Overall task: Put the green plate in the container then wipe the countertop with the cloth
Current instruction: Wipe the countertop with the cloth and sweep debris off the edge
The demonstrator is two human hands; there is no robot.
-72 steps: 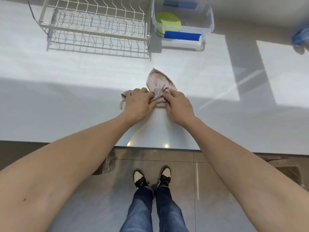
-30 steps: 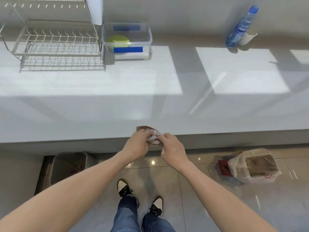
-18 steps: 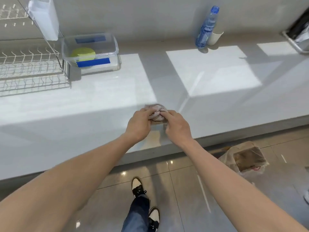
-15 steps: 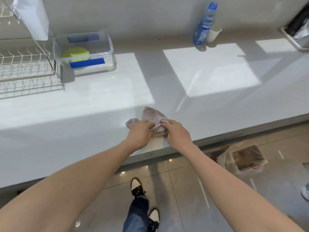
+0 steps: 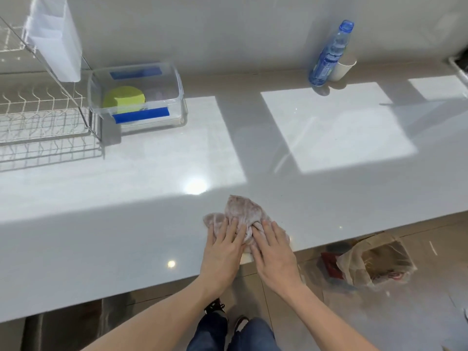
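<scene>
Green round plate point(image 5: 124, 100) is seen lying inside the clear plastic container point(image 5: 177, 82) with blue tape strips, which stands at the back of the glossy white counter point(image 5: 126, 198), just beside a wire dish rack point(image 5: 45, 122). A crumpled pinkish-beige cloth point(image 5: 240, 211) is pressed onto the counter near its front edge. It is covered at its near side by the left hand point(image 5: 222, 249) and the right hand point(image 5: 273, 252), laid side by side and touching. Each grip is spread flat, fingers extended over the fabric, nothing being pinched. A blue-capped clear plastic bottle point(image 5: 329, 54) is stood by the back wall, touching a white cup point(image 5: 344, 68). A translucent plastic bag point(image 5: 374, 264) is seen on the tiled floor point(image 5: 417, 312) below the counter edge.
</scene>
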